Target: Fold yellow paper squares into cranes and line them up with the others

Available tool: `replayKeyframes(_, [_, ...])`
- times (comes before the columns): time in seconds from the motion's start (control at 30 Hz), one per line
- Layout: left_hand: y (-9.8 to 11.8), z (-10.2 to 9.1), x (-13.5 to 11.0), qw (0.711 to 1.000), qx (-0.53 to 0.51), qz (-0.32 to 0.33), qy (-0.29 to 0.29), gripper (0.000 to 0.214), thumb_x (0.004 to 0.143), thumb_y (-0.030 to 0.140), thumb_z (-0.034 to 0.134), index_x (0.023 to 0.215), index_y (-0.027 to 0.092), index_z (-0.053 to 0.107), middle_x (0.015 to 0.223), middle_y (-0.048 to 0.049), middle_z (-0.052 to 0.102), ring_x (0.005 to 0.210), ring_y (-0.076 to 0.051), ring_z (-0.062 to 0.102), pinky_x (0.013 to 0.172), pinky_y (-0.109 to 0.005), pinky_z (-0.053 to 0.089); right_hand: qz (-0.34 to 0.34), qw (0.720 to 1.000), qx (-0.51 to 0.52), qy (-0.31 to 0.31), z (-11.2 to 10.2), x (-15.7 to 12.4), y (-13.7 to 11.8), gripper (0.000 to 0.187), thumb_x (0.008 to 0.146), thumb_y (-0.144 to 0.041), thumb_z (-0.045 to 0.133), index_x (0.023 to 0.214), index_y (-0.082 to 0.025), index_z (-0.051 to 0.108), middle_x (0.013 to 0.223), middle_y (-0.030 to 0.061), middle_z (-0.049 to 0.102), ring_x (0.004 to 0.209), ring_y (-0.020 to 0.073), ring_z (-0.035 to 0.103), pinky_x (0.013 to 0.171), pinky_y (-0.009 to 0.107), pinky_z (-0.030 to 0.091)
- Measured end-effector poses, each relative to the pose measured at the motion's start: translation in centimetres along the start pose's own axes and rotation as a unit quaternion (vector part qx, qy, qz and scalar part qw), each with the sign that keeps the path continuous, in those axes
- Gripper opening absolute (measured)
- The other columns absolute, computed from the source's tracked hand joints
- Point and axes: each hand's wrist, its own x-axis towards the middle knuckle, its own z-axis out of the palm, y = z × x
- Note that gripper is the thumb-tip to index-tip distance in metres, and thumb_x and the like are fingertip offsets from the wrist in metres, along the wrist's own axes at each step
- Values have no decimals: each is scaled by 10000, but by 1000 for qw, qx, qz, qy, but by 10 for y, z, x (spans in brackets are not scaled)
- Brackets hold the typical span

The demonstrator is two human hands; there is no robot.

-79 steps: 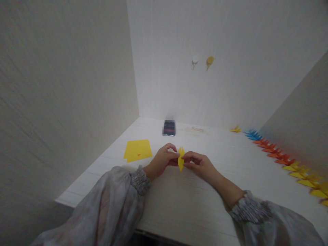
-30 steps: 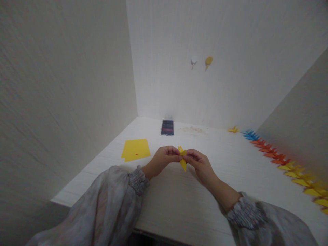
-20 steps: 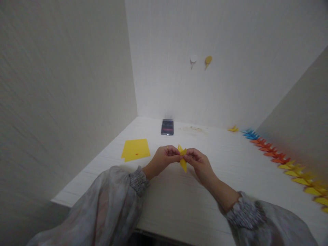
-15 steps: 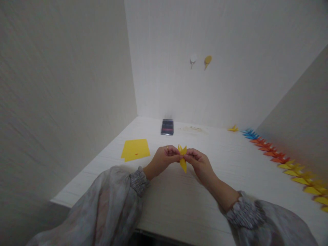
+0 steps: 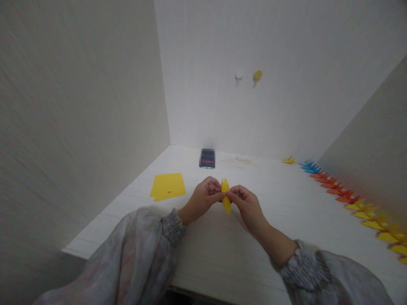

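Observation:
A small folded yellow paper piece (image 5: pixel 226 204) is pinched between both hands just above the white table (image 5: pixel 222 250). My left hand (image 5: pixel 205 197), with a ring on one finger, grips its left side with curled fingers. Fingertips of my right hand (image 5: pixel 246 205) are closed on its right side. The piece stands roughly upright, one point up and one point down. A stack of flat yellow paper squares (image 5: pixel 168 186) lies on the table to the left of my hands.
A small dark device (image 5: pixel 207 158) sits near the back wall. A row of folded paper pieces runs along the right edge: blue (image 5: pixel 310 166), orange (image 5: pixel 333 188), then yellow (image 5: pixel 381 224). One more yellow piece (image 5: pixel 289 160) lies at the back. Two pegs (image 5: pixel 248 76) hang on the wall.
Both hands have kept their pinch on the yellow piece and shifted slightly. The piece's upper points, spread apart a second ago, are now pressed closer together and it stands more upright.

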Motion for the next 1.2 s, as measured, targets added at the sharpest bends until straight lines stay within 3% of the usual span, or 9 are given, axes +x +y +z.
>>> replayKeyframes(0.2, [0, -1, 1, 1000, -17, -6, 5, 385, 586, 201, 697, 804, 170, 382, 633, 66, 534, 553, -68, 554, 579, -222, 452, -17, 999, 31, 12, 2, 1, 2, 229, 633, -284, 649, 706, -203, 447, 588, -46, 526, 530, 103, 513, 515, 244, 402])
replayKeyframes(0.5, [1, -2, -1, 999, -41, -32, 3, 424, 554, 167, 706, 820, 171, 376, 587, 71, 542, 535, -84, 549, 563, -234, 448, -36, 997, 57, -36, 3, 0, 2, 277, 678, -235, 614, 830, -220, 383, 620, -62, 514, 539, 100, 517, 519, 238, 401])
replayKeyframes(0.77, [2, -1, -1, 997, 2, -72, 22, 446, 588, 297, 698, 930, 145, 455, 541, 62, 538, 495, -87, 543, 559, -247, 459, -28, 998, 38, -50, 3, -1, 4, 299, 680, -273, 612, 851, -228, 371, 595, -67, 489, 518, 97, 477, 501, 230, 375])
replayKeyframes(0.97, [1, -4, -2, 994, 43, -99, -4, 277, 623, 372, 656, 650, 119, 547, 599, -13, 607, 516, -89, 555, 549, -225, 448, -18, 995, 43, -87, 3, -2, 6, 299, 678, -248, 606, 867, -235, 375, 602, -73, 483, 531, 98, 481, 522, 235, 374])
replayKeyframes(1.2, [2, -3, -3, 995, 44, -87, 21, 265, 649, 359, 630, 585, 122, 531, 514, 4, 560, 461, -83, 519, 498, -217, 432, -14, 991, 52, -119, 3, -1, 7, 312, 682, -220, 604, 878, -240, 362, 583, -87, 464, 520, 90, 466, 506, 223, 357])
